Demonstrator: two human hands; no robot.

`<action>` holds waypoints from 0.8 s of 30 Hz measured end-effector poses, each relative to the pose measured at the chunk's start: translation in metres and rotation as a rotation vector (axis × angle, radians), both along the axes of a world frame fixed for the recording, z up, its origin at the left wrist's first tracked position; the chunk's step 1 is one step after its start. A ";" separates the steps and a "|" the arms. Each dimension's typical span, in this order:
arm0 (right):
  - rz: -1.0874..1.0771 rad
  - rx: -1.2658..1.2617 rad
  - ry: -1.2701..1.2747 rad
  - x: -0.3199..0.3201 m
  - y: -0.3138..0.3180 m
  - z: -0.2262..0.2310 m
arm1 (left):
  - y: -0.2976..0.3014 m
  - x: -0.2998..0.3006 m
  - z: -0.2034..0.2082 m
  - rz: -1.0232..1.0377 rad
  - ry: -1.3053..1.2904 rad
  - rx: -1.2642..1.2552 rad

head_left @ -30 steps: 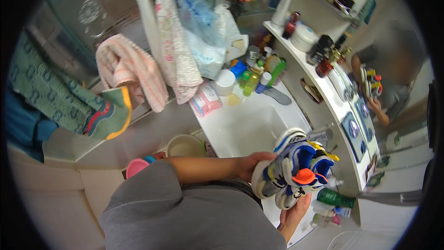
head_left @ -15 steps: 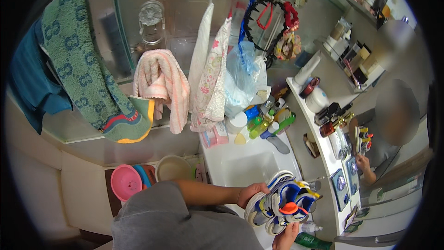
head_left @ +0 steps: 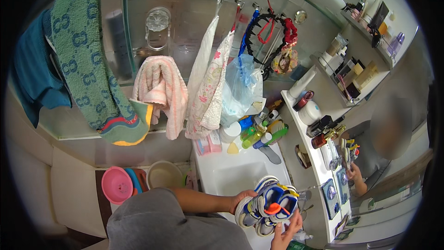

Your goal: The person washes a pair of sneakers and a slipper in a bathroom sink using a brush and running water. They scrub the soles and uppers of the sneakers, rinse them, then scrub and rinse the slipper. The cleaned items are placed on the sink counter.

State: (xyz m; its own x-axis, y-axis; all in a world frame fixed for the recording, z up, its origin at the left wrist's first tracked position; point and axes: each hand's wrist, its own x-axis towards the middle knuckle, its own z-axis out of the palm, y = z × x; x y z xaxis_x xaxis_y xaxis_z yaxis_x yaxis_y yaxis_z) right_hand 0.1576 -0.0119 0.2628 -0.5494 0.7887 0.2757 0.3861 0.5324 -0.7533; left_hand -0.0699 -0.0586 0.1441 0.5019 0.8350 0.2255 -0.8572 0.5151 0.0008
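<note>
A bunch of several sneakers (head_left: pixel 272 200), white and blue with yellow and orange parts, is held above the front of the white washbasin (head_left: pixel 222 164). My left hand (head_left: pixel 241 201) is closed on the outer edge of the bunch, its fingers partly hidden behind the shoes. At the lower right edge of the sneakers is my right hand (head_left: pixel 286 234), thumb and fingers apart and outstretched; whether the fingertips touch the shoes I cannot tell. The openings of the shoes face up, with blue lining and orange tongues showing.
Bottles (head_left: pixel 259 134) crowd the basin's far rim. Right of it runs a white shelf (head_left: pixel 310 153) with jars and boxes, below a mirror (head_left: pixel 393 171). A pink basin (head_left: pixel 116 185) stands low at left. Towels (head_left: pixel 162 92) hang at the back.
The sneakers and both hands have shifted slightly left in the picture as the view moved. My right hand's fingers have come up and spread apart beside the shoes.
</note>
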 end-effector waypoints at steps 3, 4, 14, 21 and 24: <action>-0.110 0.164 -0.025 -0.021 -0.014 0.038 | -0.002 -0.005 0.001 0.056 -0.080 0.055; -0.050 0.229 -0.091 -0.026 -0.018 0.047 | -0.003 -0.006 -0.003 0.065 -0.084 0.059; 0.091 0.335 -0.439 -0.079 -0.031 0.069 | -0.016 -0.031 -0.018 0.108 0.309 -0.075; 0.104 0.360 -0.360 -0.080 -0.022 0.062 | -0.013 -0.040 -0.018 0.029 0.245 -0.106; 0.114 0.354 -0.344 -0.080 -0.022 0.054 | -0.009 -0.042 -0.014 0.097 0.263 -0.057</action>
